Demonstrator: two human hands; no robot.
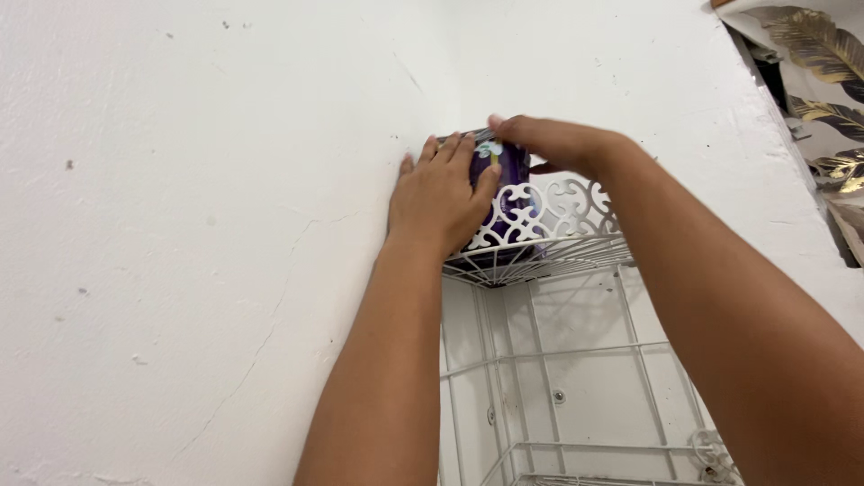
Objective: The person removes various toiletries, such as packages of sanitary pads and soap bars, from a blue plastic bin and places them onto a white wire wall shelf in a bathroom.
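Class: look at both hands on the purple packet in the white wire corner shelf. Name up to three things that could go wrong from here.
1. The purple packet stands taller than the shelf's low scrolled rail, so it might tip out forward.
2. The left hand lies across that rail; fingers could catch in the scrollwork.
3. The right hand pushes from above, which may strain the wire shelf's wall fixings.

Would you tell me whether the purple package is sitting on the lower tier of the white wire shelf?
No, the purple package stands in the top tier of the white wire shelf, with both hands on it.
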